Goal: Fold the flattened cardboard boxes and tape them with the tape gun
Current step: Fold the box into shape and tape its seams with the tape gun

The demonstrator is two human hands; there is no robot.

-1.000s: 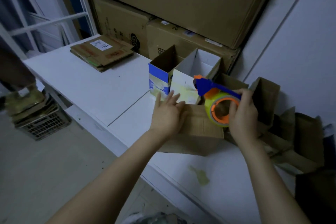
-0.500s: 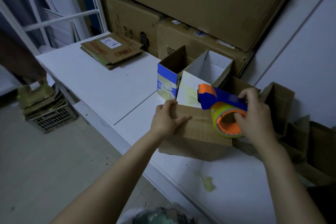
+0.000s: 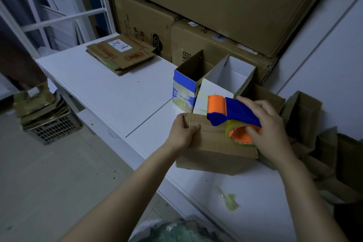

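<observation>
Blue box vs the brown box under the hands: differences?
Top: blue box open, brown box closed flat. Print: blue box blue and white, brown box plain. Contact: blue box untouched; left hand grips brown box's edge, right hand holds tape gun on it. Both are cardboard on the white table.

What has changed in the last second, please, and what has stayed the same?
The left hand, flat on the box before, now grips its left edge. The right hand has tipped the tape gun down onto the box top, head toward the left hand. The right hand's hold and the two open boxes behind are unchanged.
</observation>
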